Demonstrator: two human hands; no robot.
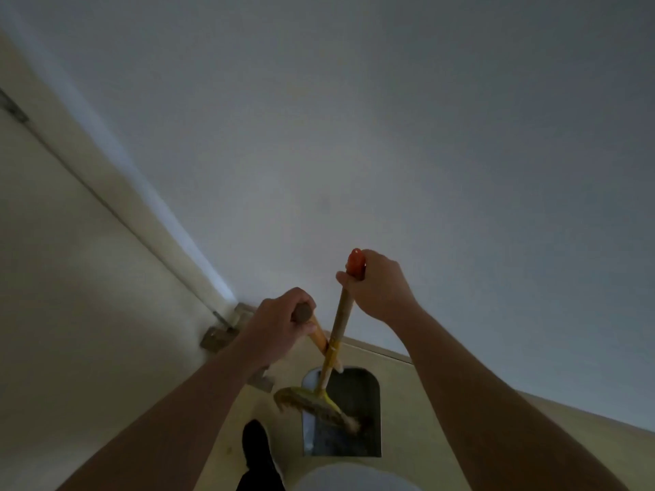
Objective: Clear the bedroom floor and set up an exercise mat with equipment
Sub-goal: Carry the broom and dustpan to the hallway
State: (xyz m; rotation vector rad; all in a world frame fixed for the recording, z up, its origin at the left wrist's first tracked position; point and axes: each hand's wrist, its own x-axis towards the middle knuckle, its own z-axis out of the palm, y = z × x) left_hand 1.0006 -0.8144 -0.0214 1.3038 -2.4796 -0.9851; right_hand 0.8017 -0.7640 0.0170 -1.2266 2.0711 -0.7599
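Right hand: You are gripping the orange cap at the top of the broom [341, 313] with your right hand [377, 287], fingers wrapped round it.
Left hand: You are clenching your left hand [278, 322] round the brown end of the dustpan handle [318, 334].
Dustpan: The dark dustpan [351, 395] is lying flat on the pale floor [443, 419], below and between your hands and close to the wall [390, 136]. Its straight edge seems to be facing you.
Key relation: The two sticks are crossing just below your left hand. The broom stick is slanting down and left from your right hand. The yellow brush head [313, 405] is lying slantwise over the pan's left side, so a push would be going rightward, deeper into the pan. Your left hand is the nearer one to the pan.
Contents: A brownish clump is showing at the right end of the brush head, inside the pan; the light is too dim to tell dirt from bristles.
Stage: You are likely still clearing the floor; no mat is showing.
Nearby: Your dark foot [257, 444] is standing left of the pan, with a door [53, 242] further left.
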